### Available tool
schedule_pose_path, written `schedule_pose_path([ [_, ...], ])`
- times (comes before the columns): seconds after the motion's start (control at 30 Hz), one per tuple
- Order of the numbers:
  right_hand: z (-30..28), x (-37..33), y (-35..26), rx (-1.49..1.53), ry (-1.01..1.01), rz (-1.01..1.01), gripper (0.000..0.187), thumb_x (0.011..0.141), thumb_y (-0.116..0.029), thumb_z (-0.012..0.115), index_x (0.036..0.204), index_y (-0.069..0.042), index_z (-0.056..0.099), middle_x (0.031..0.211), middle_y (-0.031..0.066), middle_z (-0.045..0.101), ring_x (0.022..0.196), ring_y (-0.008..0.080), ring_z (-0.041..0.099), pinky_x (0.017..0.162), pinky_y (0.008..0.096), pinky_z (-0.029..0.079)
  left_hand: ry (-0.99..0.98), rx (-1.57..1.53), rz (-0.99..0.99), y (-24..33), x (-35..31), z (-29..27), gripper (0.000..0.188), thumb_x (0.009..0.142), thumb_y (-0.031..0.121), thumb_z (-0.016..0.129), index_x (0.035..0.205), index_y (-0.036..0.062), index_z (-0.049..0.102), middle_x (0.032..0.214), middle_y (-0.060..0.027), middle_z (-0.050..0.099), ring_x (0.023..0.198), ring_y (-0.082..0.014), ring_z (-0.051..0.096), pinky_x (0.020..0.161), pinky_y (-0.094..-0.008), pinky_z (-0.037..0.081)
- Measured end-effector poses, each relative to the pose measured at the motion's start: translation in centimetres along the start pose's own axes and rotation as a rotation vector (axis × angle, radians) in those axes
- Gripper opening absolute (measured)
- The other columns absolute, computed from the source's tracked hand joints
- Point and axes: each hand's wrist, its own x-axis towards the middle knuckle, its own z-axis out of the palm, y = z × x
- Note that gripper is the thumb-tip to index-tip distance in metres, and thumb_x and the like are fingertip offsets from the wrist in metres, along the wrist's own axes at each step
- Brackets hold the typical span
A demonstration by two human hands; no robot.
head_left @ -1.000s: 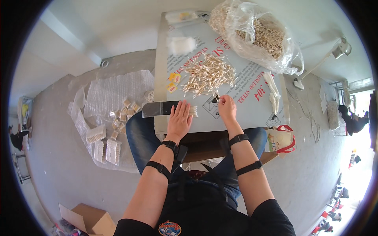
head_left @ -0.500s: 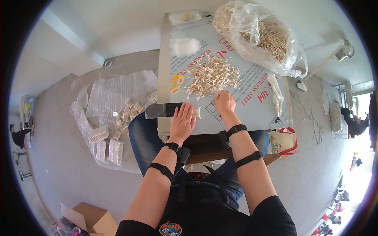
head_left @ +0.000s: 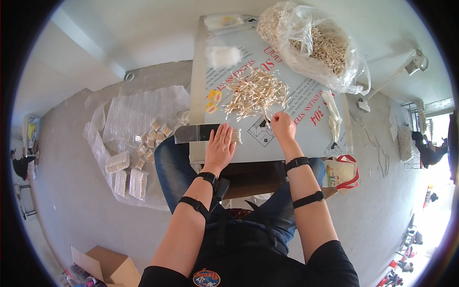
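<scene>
My left hand [head_left: 220, 146] lies flat with its fingers stretched out, over a row of cotton swabs [head_left: 236, 136] and the end of a dark flat strip with a rounded grey tip [head_left: 189, 134]. The swabs' ends show to the right of my fingers, side by side. My right hand [head_left: 283, 126] is closed in a pinch at the near right edge of a loose heap of cotton swabs [head_left: 256, 93]. A cotton swab [head_left: 268, 121] shows at its fingertips; whether there are more is hidden.
On the metal-topped table [head_left: 296, 148] are a big clear bag of swabs [head_left: 330, 50], small yellow packets [head_left: 214, 96], white plastic sleeves [head_left: 224, 57] and a crumpled plastic strip [head_left: 332, 115]. Bubble wrap [head_left: 143, 110] with packed swab bundles [head_left: 138, 185] lies on the floor at left.
My right hand has moved slightly right, and a swab now shows at its fingertips by the heap's near edge. My left hand stays flat over the row of swabs.
</scene>
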Motion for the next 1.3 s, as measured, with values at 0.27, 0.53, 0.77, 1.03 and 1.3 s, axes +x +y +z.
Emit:
schedule_pose_path([
  [0.27,0.9,-2.2,2.8,0.427,-0.222,0.061,0.019,0.081,-0.02,0.07,0.09,-0.003,0.07,0.074,0.0076,0.069,0.069,0.0188,0.066,0.065,0.0318,0.051,0.018,0.022,0.006,-0.1,0.0,0.3,0.059,0.095,0.029,0.052,0.146,0.0054,0.035,0.153,-0.011,0.035,0.142,-0.027,0.031,0.117,-0.0455,0.021],
  [0.53,-0.5,-5.1,2.3,0.767,-0.617,0.148,0.018,0.082,-0.018,0.07,0.088,0.0,0.07,0.073,0.005,0.067,0.065,0.0095,0.059,0.063,0.0261,0.048,0.003,0.032,0.009,0.0,0.1,0.2,0.058,0.096,0.031,0.049,0.146,0.0054,0.036,0.153,-0.0106,0.035,0.142,-0.0257,0.031,0.118,-0.0448,0.02],
  [0.77,-2.0,-9.3,0.5,0.251,-0.762,-0.319,0.031,0.08,-0.022,0.07,0.105,-0.004,0.066,0.1,0.0108,0.068,0.093,0.0257,0.066,0.081,0.0361,0.052,-0.042,0.044,-0.019,-0.1,0.0,0.1,0.057,0.098,0.031,0.046,0.148,0.0062,0.034,0.154,-0.0092,0.034,0.143,-0.024,0.03,0.118,-0.0441,0.02],
  [1.03,5.0,-9.6,-3.4,0.053,-0.083,-0.594,0.057,0.088,-0.024,0.061,0.138,-0.001,0.046,0.145,0.0173,0.044,0.139,0.0315,0.036,0.116,0.0464,0.025,-0.071,0.039,-0.015,-0.1,0.1,0.1,0.055,0.099,0.031,0.042,0.149,0.0082,0.033,0.155,-0.0089,0.031,0.144,-0.0233,0.027,0.118,-0.0442,0.018],
  [1.3,6.6,-9.7,-4.9,-0.035,-0.038,-0.654,0.055,0.092,-0.024,0.051,0.141,0.0,0.043,0.149,0.0176,0.04,0.141,0.0304,0.034,0.117,0.0509,0.02,-0.072,0.011,-0.016,-0.5,-0.1,0.4,0.054,0.1,0.035,0.036,0.148,0.0089,0.036,0.156,-0.0099,0.029,0.145,-0.0243,0.025,0.119,-0.0444,0.016],
])
